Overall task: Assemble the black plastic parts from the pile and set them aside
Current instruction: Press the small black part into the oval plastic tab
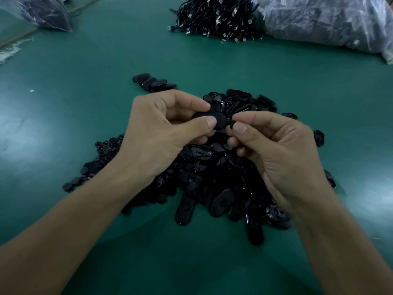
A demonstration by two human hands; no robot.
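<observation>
I'm pinching an oval black shell in my left hand just over the pile, while my right hand is pinching a small black piece against its end. Guessing they're light, stiff, slick plastic, so I'm gripping near the rims; not seeing any readable markings.

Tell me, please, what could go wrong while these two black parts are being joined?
1. The small piece pinched by the right hand could slip off the oval part in the left hand and be lost in the pile below.
2. The set-aside group lies close to the pile and could get mixed back in.
</observation>
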